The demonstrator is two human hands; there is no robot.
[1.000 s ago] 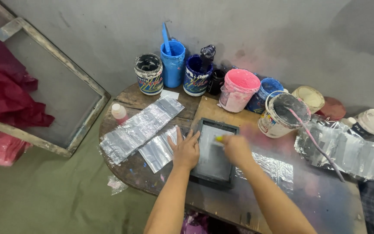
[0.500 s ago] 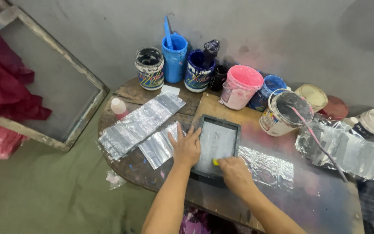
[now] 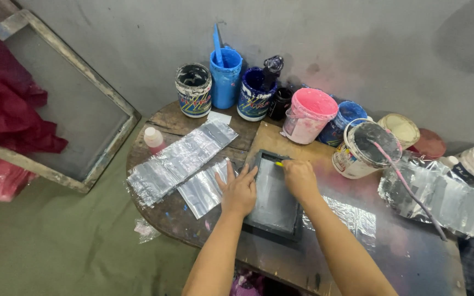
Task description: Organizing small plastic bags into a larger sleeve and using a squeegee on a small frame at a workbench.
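A small dark-framed printing screen [image 3: 274,198] lies flat on the round wooden table [image 3: 163,216]. My left hand [image 3: 239,190] presses on the frame's left edge, fingers spread. My right hand [image 3: 298,178] is closed on a small yellow squeegee [image 3: 278,164] at the far end of the screen. Clear plastic bags [image 3: 174,160] lie in a row left of the screen, another bag [image 3: 203,189] right beside my left hand.
Paint pots line the wall: a black one [image 3: 193,89], a blue cup [image 3: 225,77], a pink tub [image 3: 308,114], a white bucket [image 3: 365,148] with a stick. A large wooden screen frame [image 3: 83,109] leans at left with red cloth [image 3: 6,109]. Crumpled plastic [image 3: 445,200] lies at right.
My right hand pulled the squeegee down toward me over the screen, then pushed it back up to the far end. My left hand stayed on the frame.
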